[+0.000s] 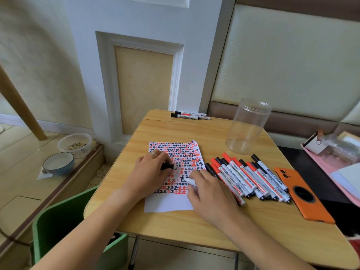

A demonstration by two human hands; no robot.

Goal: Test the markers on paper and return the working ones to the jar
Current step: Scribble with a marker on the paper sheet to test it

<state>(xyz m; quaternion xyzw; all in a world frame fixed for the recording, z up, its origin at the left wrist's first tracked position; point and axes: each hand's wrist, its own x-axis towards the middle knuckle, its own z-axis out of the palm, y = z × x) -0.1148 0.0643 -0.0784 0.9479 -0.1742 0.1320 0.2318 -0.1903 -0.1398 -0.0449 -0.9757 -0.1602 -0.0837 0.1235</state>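
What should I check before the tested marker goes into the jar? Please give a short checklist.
1. Marker gripped by right hand: ok.
2. Black cap ready in left hand: ok.
3. Fresh mark visible on paper: cannot tell, the sheet is crowded with marks.
4. Cap back on marker: not ok.
5. Jar open and upright: ok.
6. Path past the marker pile free: ok.

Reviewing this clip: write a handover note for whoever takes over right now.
Right hand holds an uncapped marker, tip on the paper. Left hand rests on the paper, its grip on a black cap. Jar stands empty. Marker pile lies right of the paper; a few markers sit at the far edge. Paper is mostly filled with test marks. Left: finish testing, fill the jar.
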